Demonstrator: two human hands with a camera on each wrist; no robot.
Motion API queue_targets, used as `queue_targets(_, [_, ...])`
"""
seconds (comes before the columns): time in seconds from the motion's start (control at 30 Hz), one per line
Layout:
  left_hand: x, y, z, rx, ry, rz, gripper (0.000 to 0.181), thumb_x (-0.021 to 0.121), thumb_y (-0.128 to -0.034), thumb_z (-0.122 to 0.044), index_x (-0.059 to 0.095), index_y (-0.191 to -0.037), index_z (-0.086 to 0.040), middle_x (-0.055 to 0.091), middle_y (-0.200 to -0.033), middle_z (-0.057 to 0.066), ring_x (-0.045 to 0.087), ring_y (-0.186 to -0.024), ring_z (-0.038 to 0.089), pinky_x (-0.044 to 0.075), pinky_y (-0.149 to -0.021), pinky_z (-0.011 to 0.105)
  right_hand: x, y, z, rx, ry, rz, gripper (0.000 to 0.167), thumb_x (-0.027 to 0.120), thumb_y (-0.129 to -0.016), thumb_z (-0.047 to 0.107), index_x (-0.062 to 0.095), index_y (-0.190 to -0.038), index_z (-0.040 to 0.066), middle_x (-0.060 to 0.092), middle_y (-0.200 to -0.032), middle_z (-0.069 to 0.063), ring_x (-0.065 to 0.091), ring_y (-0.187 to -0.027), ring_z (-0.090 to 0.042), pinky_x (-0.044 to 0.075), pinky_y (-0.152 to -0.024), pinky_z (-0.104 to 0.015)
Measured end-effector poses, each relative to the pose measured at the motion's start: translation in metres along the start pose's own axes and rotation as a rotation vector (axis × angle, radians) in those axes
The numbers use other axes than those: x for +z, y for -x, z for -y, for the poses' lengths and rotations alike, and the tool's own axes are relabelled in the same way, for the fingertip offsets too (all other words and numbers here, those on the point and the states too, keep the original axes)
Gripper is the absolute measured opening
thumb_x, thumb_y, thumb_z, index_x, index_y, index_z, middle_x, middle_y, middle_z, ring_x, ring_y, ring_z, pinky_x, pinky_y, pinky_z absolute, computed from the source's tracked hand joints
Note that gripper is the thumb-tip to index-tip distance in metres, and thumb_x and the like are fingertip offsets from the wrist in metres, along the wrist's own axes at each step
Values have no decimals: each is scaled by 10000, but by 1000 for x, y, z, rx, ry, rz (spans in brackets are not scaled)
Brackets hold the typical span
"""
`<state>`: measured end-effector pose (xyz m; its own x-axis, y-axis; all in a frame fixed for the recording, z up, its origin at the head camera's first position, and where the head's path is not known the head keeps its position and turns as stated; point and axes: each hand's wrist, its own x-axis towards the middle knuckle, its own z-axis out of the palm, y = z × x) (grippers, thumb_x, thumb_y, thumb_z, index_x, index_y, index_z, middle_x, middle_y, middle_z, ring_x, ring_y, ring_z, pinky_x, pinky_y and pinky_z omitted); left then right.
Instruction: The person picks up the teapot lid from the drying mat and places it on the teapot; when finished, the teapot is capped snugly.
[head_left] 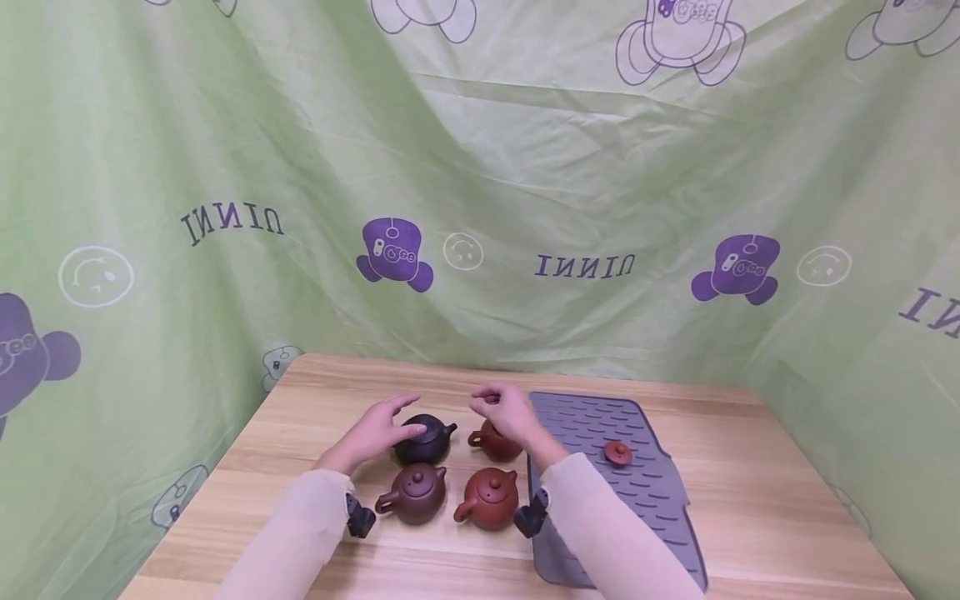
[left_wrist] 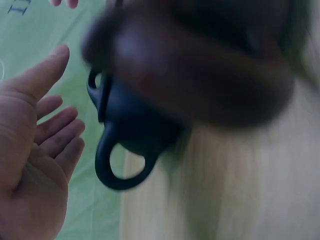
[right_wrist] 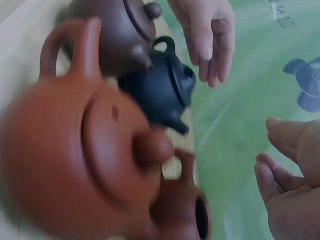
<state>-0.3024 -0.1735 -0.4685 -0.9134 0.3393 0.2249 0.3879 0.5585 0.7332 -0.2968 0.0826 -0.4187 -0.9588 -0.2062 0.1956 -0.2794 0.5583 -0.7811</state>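
My left hand (head_left: 377, 431) hovers at the left of a black teapot (head_left: 422, 450), fingers extended and thumb apart. In the left wrist view that hand (left_wrist: 32, 165) holds nothing, with the black teapot's ring handle just beyond it. Over a small reddish-brown teapot (head_left: 501, 448) is my right hand (head_left: 512, 415), partly hiding it. The right wrist view shows its fingers loosely bent and gripping nothing, and the same teapot (right_wrist: 182, 210) with a dark uncovered mouth. A reddish lid (head_left: 618, 452) lies by itself on a grey ridged mat (head_left: 592, 414).
Closer to me stand a purple-brown teapot (head_left: 420, 498) and an orange-red teapot (head_left: 492, 504), both lidded. The mat covers the right part of the wooden table (head_left: 750, 467). Green printed cloth (head_left: 480, 167) hangs behind and at both sides.
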Motion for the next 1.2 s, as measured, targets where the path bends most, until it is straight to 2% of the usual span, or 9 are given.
queue_targets(0.17, [7,-9,-15,7,-22,21,651,747,-873,-262,488,-1387,42,498,-1385,229,452,-1268,416,357,-1065,516,-22,7,-17,17,14,-69,178,729,-872,131,731,-1017,27,713,-922,-52,663,-880,-222,528,-803,-354])
queue_targets(0.33, [12,-16,-27,5,-19,45,609,733,-887,-219,494,-1376,55,523,-1360,225,504,-1212,428,404,-1028,514,-39,14,-31,29,26,-97,175,729,-871,114,733,-1025,31,703,-890,-19,650,-838,-179,527,-711,-297])
queue_targets(0.47, [17,-23,-39,15,-16,91,579,729,-891,-186,505,-1361,67,536,-1346,218,542,-1167,424,435,-1003,496,-54,22,-40,36,50,-109,173,728,-873,108,730,-1030,34,703,-905,-17,651,-865,-196,535,-729,-323])
queue_targets(0.6, [25,-31,-48,54,-55,158,558,710,-907,-194,508,-1357,67,541,-1339,222,558,-1148,418,453,-990,477,-69,31,-48,75,87,-128,192,736,-871,125,728,-1044,42,698,-916,-17,648,-886,-211,534,-756,-353])
queue_targets(0.73, [34,-37,-57,79,-87,197,537,701,-911,-179,514,-1347,72,559,-1313,225,560,-1150,398,454,-989,468,-80,40,-58,109,112,-144,195,736,-877,141,724,-1048,48,688,-911,-11,638,-872,-203,526,-736,-340])
queue_targets(0.83, [41,-41,-59,76,-93,216,533,702,-908,-178,520,-1334,86,569,-1300,225,561,-1151,390,455,-989,459,-89,49,-67,128,121,-158,190,735,-877,130,721,-1042,38,688,-909,-19,634,-859,-205,521,-718,-335])
queue_targets(1.0, [51,-43,-59,21,-22,246,540,722,-887,-159,525,-1317,101,561,-1304,240,559,-1163,389,461,-986,455,-106,64,-81,162,136,-175,224,724,-884,134,706,-1072,13,688,-918,-36,632,-812,-187,522,-685,-311])
queue_targets(1.17, [58,-44,-58,-3,-3,244,567,758,-853,-163,535,-1301,104,570,-1289,240,557,-1168,382,473,-971,454,-122,78,-92,214,100,-178,268,718,-886,132,687,-1117,-1,687,-924,-61,611,-773,-161,516,-641,-270])
queue_targets(1.2, [59,-44,-58,-5,-6,243,570,760,-852,-165,535,-1302,102,572,-1287,236,557,-1168,378,473,-971,453,-124,80,-94,214,102,-181,273,717,-887,128,683,-1122,-7,690,-933,-66,615,-799,-165,517,-671,-273])
